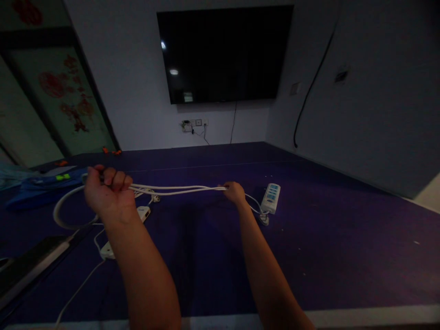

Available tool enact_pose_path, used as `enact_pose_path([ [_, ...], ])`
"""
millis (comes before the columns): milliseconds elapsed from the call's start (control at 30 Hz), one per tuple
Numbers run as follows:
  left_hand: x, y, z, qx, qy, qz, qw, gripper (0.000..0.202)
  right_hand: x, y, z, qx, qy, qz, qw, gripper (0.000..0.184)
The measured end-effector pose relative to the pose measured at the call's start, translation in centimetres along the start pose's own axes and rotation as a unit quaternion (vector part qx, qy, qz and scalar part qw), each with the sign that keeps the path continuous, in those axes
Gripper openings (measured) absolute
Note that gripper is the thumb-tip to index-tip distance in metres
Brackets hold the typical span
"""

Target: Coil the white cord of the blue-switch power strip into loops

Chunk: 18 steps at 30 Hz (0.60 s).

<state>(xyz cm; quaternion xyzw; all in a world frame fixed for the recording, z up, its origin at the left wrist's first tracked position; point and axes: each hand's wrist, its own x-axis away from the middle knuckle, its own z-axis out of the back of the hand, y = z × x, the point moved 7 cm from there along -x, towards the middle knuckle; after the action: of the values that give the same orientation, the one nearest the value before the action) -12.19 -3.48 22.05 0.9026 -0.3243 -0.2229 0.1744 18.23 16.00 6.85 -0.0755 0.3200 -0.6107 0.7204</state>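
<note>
Power cord [209,188] already doubled over, spanning between left hand [112,195] clenched around it and right hand [235,191] pinching it, loop [56,213] hanging ungathered at left, white power strip [271,197] and plug [264,219] lying right on purple surface [326,238].

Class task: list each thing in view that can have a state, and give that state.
Left hand: closed around white cable
Right hand: pinching white cable
White cable: doubled, stretched between the hands
Blue-socketed power strip: lying face up
Wall-mounted television: screen dark, showing reflections
Black cable: hanging down the wall
</note>
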Motion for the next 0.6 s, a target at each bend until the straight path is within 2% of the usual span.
enact_pose_path([
  [167,0.8,-0.5,-1.2,-0.109,-0.084,0.061,0.989,0.036,0.2,1.3,-0.2,-0.001,0.024,-0.027,0.999,0.029],
  [333,1.7,-1.5,-1.4,-0.274,-0.122,0.086,0.950,0.029,0.4,2.0,0.5,0.003,0.069,-0.060,0.996,0.042],
  [433,1.9,-2.6,-1.1,-0.375,-0.141,0.112,0.909,0.023,0.7,2.0,2.0,-0.021,0.135,-0.055,0.989,0.051],
  [533,2.0,-4.3,-0.6,-0.468,-0.170,0.152,0.854,0.020,1.0,1.6,3.8,-0.107,0.215,-0.010,0.971,0.057],
  [600,2.1,-5.4,-0.5,-0.524,-0.195,0.161,0.814,0.019,1.1,1.2,4.8,-0.174,0.237,0.024,0.955,0.058],
])
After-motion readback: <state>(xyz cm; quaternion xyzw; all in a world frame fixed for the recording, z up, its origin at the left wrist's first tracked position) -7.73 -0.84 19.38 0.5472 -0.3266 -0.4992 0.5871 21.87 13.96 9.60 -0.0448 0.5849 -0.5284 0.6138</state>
